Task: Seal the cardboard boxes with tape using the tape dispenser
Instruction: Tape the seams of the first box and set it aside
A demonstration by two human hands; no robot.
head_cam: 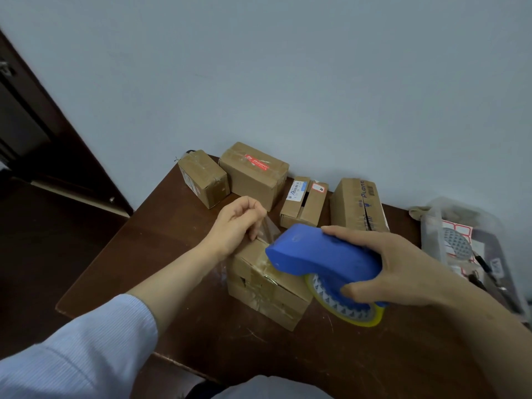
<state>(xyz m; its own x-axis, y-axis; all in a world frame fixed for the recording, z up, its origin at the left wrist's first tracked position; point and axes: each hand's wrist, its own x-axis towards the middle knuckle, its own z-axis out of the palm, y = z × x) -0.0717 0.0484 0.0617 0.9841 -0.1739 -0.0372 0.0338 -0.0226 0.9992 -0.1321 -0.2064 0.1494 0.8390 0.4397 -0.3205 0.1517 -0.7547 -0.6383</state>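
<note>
A small cardboard box (267, 292) with old clear tape on it stands in the middle of the dark wooden table (178, 283). My right hand (403, 272) grips the blue tape dispenser (322, 254), whose nose rests over the box top; its yellowish tape roll (345, 312) hangs below my palm. My left hand (239, 223) pinches the free end of clear tape (269, 228), pulled up from the dispenser's nose at the box's far edge.
Several other cardboard boxes stand along the wall: a small one (203, 178), a larger one with a red label (254, 174), a flat one (303, 201) and a tall one (357, 205). A clear plastic bin (460, 243) with stickers sits at right.
</note>
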